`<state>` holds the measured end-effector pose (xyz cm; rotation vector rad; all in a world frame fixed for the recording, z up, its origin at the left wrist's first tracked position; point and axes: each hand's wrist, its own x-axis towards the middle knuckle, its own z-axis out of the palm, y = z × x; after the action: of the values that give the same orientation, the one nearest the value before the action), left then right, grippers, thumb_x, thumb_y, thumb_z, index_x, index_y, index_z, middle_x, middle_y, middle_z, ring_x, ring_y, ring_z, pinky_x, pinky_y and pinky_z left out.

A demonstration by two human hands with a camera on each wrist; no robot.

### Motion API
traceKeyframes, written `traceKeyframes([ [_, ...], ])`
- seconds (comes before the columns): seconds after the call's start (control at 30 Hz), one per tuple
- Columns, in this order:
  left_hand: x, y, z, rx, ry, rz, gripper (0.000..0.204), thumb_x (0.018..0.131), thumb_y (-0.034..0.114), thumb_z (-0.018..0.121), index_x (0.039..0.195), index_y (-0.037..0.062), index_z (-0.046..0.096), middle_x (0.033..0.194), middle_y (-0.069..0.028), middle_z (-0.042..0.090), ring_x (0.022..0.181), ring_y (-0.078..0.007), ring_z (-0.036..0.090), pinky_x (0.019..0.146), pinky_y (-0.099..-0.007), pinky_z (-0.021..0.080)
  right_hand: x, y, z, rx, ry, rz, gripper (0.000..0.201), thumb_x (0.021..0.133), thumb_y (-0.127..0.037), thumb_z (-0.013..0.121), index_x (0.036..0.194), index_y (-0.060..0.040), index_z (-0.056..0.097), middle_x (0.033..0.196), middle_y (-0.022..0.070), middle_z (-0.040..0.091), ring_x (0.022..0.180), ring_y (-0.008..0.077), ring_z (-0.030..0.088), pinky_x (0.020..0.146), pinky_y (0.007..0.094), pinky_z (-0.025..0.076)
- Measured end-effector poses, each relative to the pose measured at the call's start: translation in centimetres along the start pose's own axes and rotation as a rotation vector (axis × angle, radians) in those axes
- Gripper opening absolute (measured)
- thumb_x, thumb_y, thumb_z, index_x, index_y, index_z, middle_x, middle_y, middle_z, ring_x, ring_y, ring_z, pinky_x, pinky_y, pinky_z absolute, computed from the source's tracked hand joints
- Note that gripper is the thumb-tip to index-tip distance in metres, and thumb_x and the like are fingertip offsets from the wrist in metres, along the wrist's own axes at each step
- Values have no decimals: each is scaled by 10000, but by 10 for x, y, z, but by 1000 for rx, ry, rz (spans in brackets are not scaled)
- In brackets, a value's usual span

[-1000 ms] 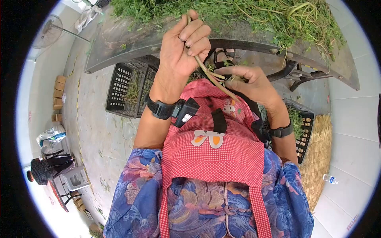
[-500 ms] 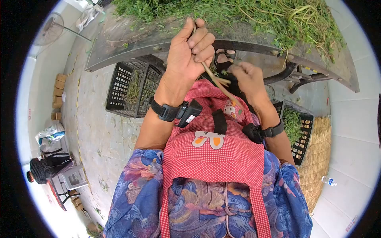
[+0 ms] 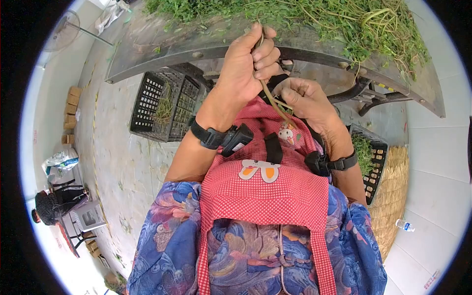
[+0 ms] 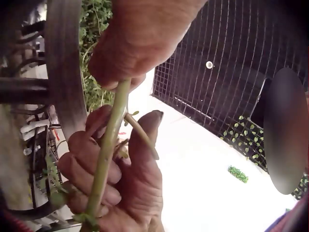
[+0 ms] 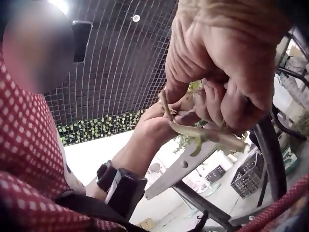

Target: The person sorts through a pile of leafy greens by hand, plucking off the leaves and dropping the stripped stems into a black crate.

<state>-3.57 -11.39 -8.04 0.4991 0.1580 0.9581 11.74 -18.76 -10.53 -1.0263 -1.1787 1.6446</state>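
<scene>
Just in front of the table edge, my left hand [image 3: 248, 66] grips a long green-brown plant stem [image 3: 271, 98], its upper end between thumb and fingers. The stem hangs down toward the red checked apron [image 3: 275, 196]. A short side shoot [image 4: 140, 133] branches off it in the left wrist view. My right hand [image 3: 309, 103] is at this branch, fingers curled beside the stem and thumb against the shoot. In the right wrist view a small leaf [image 5: 197, 147] hangs from the stem below the right hand. The right palm is partly hidden.
A heap of leafy green stems [image 3: 319, 19] covers the back of the dark table [image 3: 196, 39]. Black crates stand below, one at left [image 3: 152, 105] and one with greens at right [image 3: 378, 167]. A woven mat [image 3: 393, 196] and a bottle [image 3: 405, 225] lie at right.
The right hand has left the stem, drawn aside with a bit of leaf showing at its fingers, then come back to the side shoot. The left hand has shifted slightly right, still holding the stem.
</scene>
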Motion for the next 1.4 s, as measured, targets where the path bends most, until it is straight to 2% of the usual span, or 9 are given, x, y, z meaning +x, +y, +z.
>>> traceKeyframes([
  [0.27,-1,0,1,122,89,92,271,950,260,431,892,16,532,529,47,289,446,-52,245,353,-187,207,0,17,-15,-646,330,-330,176,817,-157,600,816,19,601,681,117,594,630,169,566,603,292,446],
  [0.47,-4,14,-8,198,148,134,279,951,265,434,849,25,531,534,45,295,436,-50,250,342,-187,207,-99,60,-127,-797,825,-32,314,777,-255,634,935,17,621,773,155,627,729,274,601,689,328,464],
  [0.53,-3,14,-13,254,202,139,281,940,274,460,805,38,529,528,37,306,434,-48,266,336,-186,212,-155,93,-194,-1028,957,64,353,775,-249,642,1022,2,613,829,159,642,769,292,613,721,332,471],
  [0.6,-2,12,-11,269,236,131,284,934,263,476,734,62,494,525,29,317,431,-49,274,333,-185,216,-197,92,-206,-1944,1089,79,413,765,-243,660,1101,-13,585,906,166,646,777,295,618,736,343,478],
  [0.7,1,7,-11,252,227,75,306,934,246,473,677,85,436,524,29,315,427,-51,272,332,-187,211,-193,69,-213,-1410,1168,-26,455,769,-236,663,1161,-31,556,941,159,643,763,281,623,724,327,485],
  [0.77,2,3,-6,282,276,52,324,932,235,474,650,102,385,525,28,317,424,-54,274,332,-188,208,-150,28,-177,-891,1125,-181,432,773,-226,658,1154,-45,564,860,137,647,711,264,619,660,318,486],
  [1.13,-6,5,2,342,298,69,349,927,248,481,622,107,387,500,35,304,412,-50,275,324,-186,206,-12,-44,-111,-1324,977,-322,241,755,-261,655,876,-59,608,742,148,596,687,344,581,571,399,449],
  [1.2,-5,2,-1,346,293,62,357,926,247,484,613,109,382,499,34,302,415,-52,282,324,-186,211,-14,-40,-107,-1208,887,-516,195,764,-228,638,844,-55,595,728,144,582,684,352,568,571,403,445],
  [1.4,5,-1,5,328,300,32,356,921,225,496,607,113,372,500,30,309,415,-54,272,325,-185,216,-20,-57,-86,-1138,451,-513,203,753,-216,656,858,-47,618,763,122,618,712,306,601,603,357,471],
])
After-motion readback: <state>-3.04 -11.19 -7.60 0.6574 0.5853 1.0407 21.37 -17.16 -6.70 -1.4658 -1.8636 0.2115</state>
